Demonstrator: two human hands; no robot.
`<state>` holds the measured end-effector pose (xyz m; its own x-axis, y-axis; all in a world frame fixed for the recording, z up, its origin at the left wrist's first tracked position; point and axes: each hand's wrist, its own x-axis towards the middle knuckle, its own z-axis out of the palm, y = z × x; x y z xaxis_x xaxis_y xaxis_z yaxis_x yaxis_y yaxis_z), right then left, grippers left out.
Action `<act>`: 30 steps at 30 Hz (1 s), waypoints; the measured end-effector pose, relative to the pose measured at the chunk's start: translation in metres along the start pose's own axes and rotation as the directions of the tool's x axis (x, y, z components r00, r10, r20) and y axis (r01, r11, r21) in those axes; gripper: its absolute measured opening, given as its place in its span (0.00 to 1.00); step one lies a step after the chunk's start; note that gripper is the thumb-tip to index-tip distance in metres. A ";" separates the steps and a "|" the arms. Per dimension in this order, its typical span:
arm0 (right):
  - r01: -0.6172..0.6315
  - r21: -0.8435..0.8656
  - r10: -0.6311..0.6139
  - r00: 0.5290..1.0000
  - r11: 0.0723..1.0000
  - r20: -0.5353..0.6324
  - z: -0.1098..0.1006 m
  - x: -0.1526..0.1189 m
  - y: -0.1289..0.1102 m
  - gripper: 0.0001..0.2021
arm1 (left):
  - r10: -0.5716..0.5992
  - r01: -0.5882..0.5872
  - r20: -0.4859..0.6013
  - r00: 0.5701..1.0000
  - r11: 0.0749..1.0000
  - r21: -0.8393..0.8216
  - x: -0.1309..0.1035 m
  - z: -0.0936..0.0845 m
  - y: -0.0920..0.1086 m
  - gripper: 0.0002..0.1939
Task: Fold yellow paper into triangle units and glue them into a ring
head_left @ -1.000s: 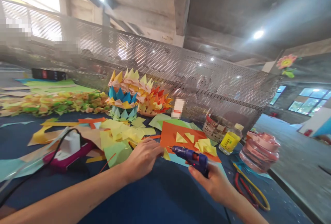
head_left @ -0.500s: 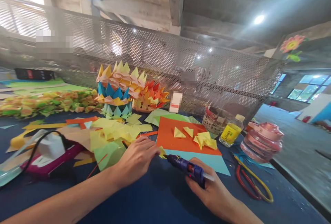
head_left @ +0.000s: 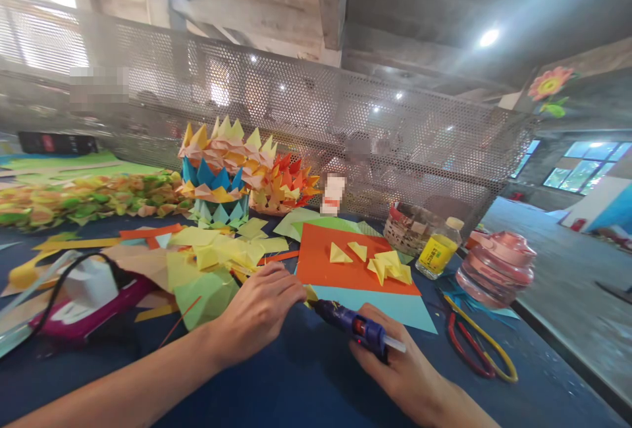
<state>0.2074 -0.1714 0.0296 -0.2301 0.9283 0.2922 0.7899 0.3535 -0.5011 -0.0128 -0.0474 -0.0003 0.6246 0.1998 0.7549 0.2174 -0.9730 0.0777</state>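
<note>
My right hand is wrapped round a dark blue hot glue gun, with a clear glue stick poking out of its back and a small red light glowing. Its nozzle points left and meets a small folded piece of yellow paper. That piece is pinched in the fingertips of my left hand, which is closed. Just beyond, several folded yellow paper triangles lie on an orange sheet. A light blue sheet shows under its near edge.
Paper crowns stand at the back, near a mesh screen. Yellow and green scraps and a magenta tissue pack lie left. A yellow-labelled bottle, pink jug and red-and-yellow-handled tool are right.
The view has shifted slightly, moving the scene a little left. Both hands keep their holds, with the glue gun's nozzle still at the yellow paper piece.
</note>
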 end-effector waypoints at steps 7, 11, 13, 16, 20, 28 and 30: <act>-0.008 -0.030 0.005 0.995 1.000 -0.099 0.003 -0.004 -0.001 0.07 | 0.020 -0.020 0.004 1.000 1.000 0.017 0.002 -0.004 0.003 0.12; 0.011 -0.031 -0.015 0.989 0.999 -0.147 0.005 -0.006 0.001 0.08 | 0.020 -0.020 0.007 1.000 1.000 0.016 0.002 -0.004 0.003 0.12; 0.010 -0.040 -0.015 0.991 0.999 -0.130 0.004 -0.006 0.001 0.08 | 0.010 -0.010 0.011 1.000 1.000 0.008 0.002 -0.004 0.003 0.12; 0.004 -0.044 -0.008 0.994 0.999 -0.107 0.002 -0.005 -0.001 0.08 | 0.004 -0.004 0.015 1.000 1.000 -0.001 0.001 -0.004 0.002 0.12; 0.014 -0.047 -0.019 0.993 0.999 -0.116 0.000 -0.005 -0.003 0.08 | 0.009 -0.009 0.005 1.000 1.000 0.006 0.003 -0.004 0.002 0.13; 0.005 -0.072 -0.015 0.991 0.997 -0.130 0.001 -0.005 -0.004 0.06 | -0.002 0.003 -0.007 1.000 1.000 0.024 0.002 -0.005 -0.001 0.12; -0.006 -0.070 -0.003 0.992 0.998 -0.127 0.000 -0.005 -0.004 0.07 | 0.003 -0.002 -0.014 1.000 1.000 0.030 0.003 -0.005 -0.002 0.13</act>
<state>0.2056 -0.1773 0.0305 -0.1587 0.9050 0.3947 0.8290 0.3393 -0.4446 -0.0154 -0.0459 0.0048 0.6146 0.1954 0.7643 0.2383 -0.9696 0.0563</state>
